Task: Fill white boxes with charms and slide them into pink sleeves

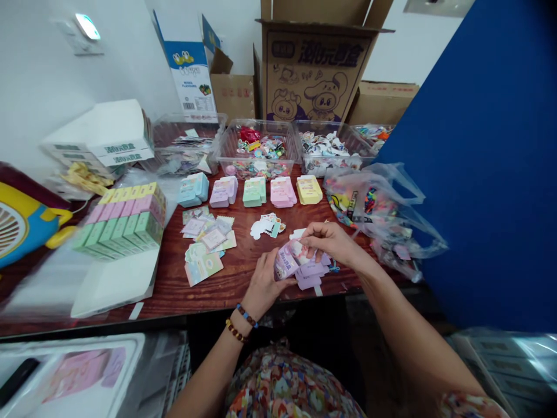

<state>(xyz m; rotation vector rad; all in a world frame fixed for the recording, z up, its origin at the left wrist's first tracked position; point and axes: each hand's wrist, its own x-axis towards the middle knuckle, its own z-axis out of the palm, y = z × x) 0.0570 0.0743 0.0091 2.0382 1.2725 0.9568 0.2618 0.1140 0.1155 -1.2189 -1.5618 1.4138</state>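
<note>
My left hand point(264, 280) is closed around a small purple printed carton point(285, 262), tilted above the front of the table. At the carton's upper right end my right hand point(328, 241) has its fingers pinched together; what is between them is too small to make out. Under and beside the hands lie several flat purple cartons point(310, 277), with a bit of blue cord point(334, 266) at their right. Just beyond my hands is a small heap of die-cut stickers point(267, 225). Left of them spreads a loose pile of pastel cards point(209, 235).
Stacks of flat cartons in blue point(192, 190), purple, green, pink and yellow line the table. Behind are clear bins point(256, 168) of trinkets. Filled boxes point(126, 217) stand left, a plastic bag point(383, 203) lies right, and a blue panel point(487, 174) borders the right side.
</note>
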